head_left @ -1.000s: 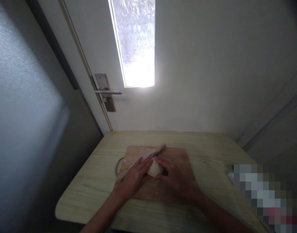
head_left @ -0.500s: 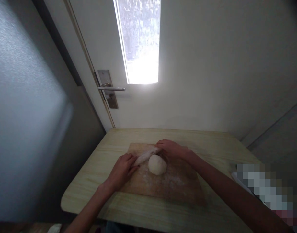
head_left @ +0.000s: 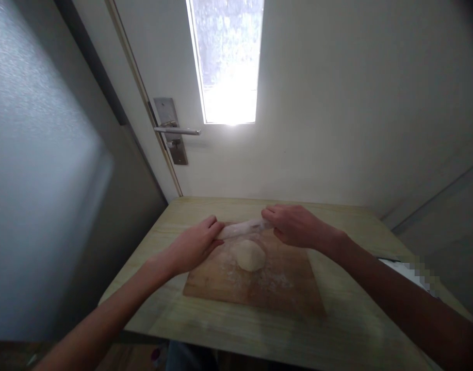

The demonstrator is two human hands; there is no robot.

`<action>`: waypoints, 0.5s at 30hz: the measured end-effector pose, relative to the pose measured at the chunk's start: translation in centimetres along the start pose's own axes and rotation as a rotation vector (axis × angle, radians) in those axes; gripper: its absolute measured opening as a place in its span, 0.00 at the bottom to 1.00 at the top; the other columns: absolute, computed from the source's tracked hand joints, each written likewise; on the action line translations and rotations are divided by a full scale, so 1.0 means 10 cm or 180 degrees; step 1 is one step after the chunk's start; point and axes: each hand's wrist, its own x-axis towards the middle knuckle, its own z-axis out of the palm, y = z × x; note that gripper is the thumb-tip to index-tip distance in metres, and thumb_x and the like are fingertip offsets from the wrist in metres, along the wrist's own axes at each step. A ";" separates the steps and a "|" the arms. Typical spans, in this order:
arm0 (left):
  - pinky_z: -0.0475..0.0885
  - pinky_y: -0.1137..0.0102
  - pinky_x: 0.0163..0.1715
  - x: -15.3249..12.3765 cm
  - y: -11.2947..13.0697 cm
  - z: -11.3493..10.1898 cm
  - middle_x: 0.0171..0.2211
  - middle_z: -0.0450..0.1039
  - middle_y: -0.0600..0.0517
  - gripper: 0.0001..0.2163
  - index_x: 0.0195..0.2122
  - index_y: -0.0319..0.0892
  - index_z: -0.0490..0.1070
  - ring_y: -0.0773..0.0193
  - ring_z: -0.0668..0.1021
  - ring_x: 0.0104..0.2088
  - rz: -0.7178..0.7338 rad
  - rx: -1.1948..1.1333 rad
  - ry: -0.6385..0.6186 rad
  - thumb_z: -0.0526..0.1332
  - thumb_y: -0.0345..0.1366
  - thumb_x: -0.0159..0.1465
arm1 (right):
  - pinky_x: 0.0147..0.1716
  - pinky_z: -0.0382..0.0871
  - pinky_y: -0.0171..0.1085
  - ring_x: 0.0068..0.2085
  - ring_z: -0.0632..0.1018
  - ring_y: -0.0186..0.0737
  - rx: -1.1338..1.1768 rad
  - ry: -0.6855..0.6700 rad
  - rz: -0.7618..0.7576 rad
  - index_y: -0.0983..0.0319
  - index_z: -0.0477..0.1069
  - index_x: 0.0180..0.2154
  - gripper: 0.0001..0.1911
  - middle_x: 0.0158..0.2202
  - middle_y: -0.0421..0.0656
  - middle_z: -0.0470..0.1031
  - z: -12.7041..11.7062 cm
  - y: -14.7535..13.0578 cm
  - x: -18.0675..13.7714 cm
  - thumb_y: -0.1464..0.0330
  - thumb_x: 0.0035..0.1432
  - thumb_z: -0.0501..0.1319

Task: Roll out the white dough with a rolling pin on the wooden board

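A pale ball of dough (head_left: 250, 254) lies on a floured wooden board (head_left: 255, 288) on a light wooden table (head_left: 337, 330). A floured rolling pin (head_left: 242, 228) is held level just above and behind the dough. My left hand (head_left: 195, 244) grips the pin's left end with curled fingers. My right hand (head_left: 296, 225) is closed round its right end. Neither hand touches the dough.
The table stands against a white door (head_left: 317, 103) with a bright narrow glass pane (head_left: 228, 62) and a metal lever handle (head_left: 176, 131). A frosted panel (head_left: 38, 170) fills the left side. A white object (head_left: 398, 267), partly blurred out, lies at the table's right edge.
Both hands left the dough ball, took the rolling pin by its ends and lifted it off the board to hold it level behind the dough.
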 end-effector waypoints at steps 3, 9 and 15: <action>0.63 0.71 0.28 -0.01 0.05 -0.02 0.33 0.65 0.51 0.12 0.36 0.41 0.60 0.65 0.70 0.31 0.0036 -0.0048 -0.0304 0.44 0.42 0.62 | 0.23 0.56 0.34 0.28 0.71 0.37 0.0131 -0.0166 0.0011 0.62 0.62 0.34 0.10 0.28 0.42 0.70 0.04 -0.08 -0.12 0.75 0.47 0.49; 0.60 0.72 0.23 0.02 0.04 0.28 0.25 0.67 0.51 0.20 0.31 0.40 0.64 0.63 0.70 0.26 -0.0012 0.0158 -0.0525 0.43 0.51 0.59 | 0.26 0.59 0.35 0.31 0.73 0.42 0.0561 -0.0358 0.0143 0.60 0.65 0.33 0.17 0.30 0.45 0.73 0.41 -0.19 -0.18 0.56 0.54 0.47; 0.56 0.75 0.19 0.23 -0.09 0.28 0.19 0.63 0.54 0.23 0.26 0.38 0.67 0.70 0.65 0.19 -0.0144 -0.0603 -0.0937 0.46 0.54 0.56 | 0.26 0.60 0.36 0.30 0.73 0.41 0.1103 -0.0527 0.0660 0.60 0.69 0.28 0.30 0.29 0.46 0.74 0.54 -0.11 -0.02 0.53 0.57 0.35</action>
